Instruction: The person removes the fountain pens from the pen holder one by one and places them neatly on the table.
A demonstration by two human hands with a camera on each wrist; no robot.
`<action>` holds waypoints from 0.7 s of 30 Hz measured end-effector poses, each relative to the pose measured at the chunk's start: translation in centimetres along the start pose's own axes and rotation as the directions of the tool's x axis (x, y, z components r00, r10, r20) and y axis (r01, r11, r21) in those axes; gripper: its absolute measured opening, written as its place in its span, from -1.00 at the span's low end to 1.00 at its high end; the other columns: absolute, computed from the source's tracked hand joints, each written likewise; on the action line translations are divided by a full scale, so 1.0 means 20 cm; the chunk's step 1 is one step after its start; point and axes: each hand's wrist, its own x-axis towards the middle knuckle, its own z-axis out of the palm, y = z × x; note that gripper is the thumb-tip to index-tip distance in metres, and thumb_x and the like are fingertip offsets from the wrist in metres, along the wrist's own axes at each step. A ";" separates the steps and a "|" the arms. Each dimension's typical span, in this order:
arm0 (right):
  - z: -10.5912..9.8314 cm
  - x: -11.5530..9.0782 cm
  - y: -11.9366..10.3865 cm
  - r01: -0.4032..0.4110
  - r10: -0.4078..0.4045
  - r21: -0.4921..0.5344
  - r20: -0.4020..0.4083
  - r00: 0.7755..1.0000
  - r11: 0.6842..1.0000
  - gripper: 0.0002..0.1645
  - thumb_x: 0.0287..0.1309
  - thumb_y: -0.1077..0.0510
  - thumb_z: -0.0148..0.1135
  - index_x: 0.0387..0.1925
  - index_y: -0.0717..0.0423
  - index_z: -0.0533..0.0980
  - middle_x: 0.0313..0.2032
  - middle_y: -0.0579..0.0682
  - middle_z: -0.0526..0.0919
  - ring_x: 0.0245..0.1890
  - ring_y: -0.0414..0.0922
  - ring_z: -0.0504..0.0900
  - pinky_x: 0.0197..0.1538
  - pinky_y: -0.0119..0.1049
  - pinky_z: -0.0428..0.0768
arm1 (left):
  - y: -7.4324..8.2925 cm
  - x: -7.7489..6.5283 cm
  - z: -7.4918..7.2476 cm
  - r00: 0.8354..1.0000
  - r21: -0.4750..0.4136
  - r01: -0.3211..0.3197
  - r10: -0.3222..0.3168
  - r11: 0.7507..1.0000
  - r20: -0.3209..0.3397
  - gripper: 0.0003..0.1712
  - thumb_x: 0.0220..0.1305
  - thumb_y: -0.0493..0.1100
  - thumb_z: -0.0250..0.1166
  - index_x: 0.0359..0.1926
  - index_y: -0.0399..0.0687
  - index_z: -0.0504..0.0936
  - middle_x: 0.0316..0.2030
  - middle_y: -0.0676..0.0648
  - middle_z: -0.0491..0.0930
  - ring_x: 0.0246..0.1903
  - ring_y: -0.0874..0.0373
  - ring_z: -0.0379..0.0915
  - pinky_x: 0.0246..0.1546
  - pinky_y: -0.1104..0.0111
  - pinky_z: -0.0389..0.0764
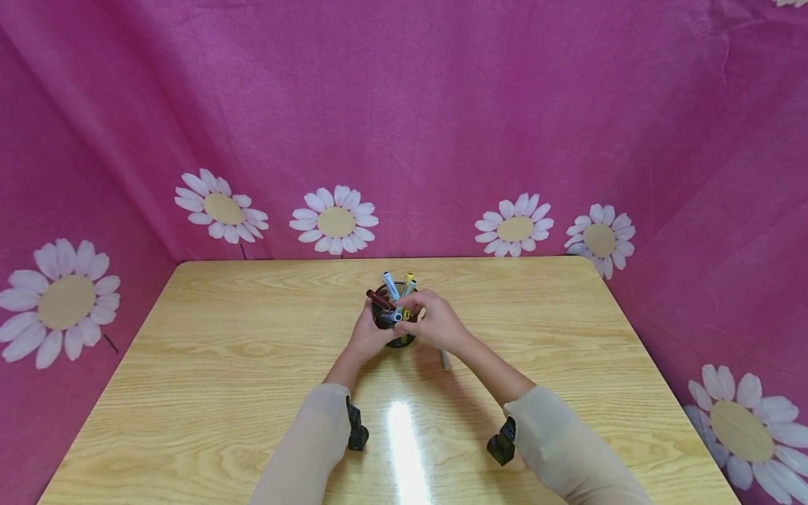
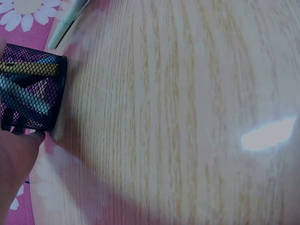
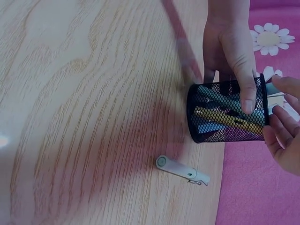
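A black mesh pen cup (image 1: 404, 344) holding several pens and markers stands on the wooden table. My left hand (image 1: 368, 338) grips its side, the thumb lying across the mesh in the right wrist view. Over the cup's mouth, the fingers of my right hand (image 1: 435, 322) are bent around the top of a pale pen (image 3: 272, 89); its lower part is inside the cup. A dark red marker (image 1: 380, 300), a light blue pen (image 1: 391, 285) and a yellow-topped pen (image 1: 409, 278) stick out of the rim. The left wrist view cuts off most of the left hand.
A slim pale green item (image 3: 180, 169) with a rounded end and a small metal clip lies on the table (image 1: 252, 365), right of the cup. Behind the table hangs a pink curtain (image 1: 404, 126) with daisies, and it also lines both sides.
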 end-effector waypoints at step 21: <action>0.04 0.06 0.01 -0.036 0.040 -0.046 0.077 0.996 0.998 -0.55 -0.10 0.21 0.42 -0.06 0.10 0.59 -0.23 0.01 0.63 -0.24 -0.08 0.57 -0.25 -0.35 0.55 | -0.01 0.00 -0.01 0.999 -0.020 -0.031 0.031 0.999 0.025 -0.01 0.01 -0.11 0.45 0.38 -0.02 0.08 0.34 -0.17 0.23 0.37 -0.05 0.07 0.39 0.01 0.05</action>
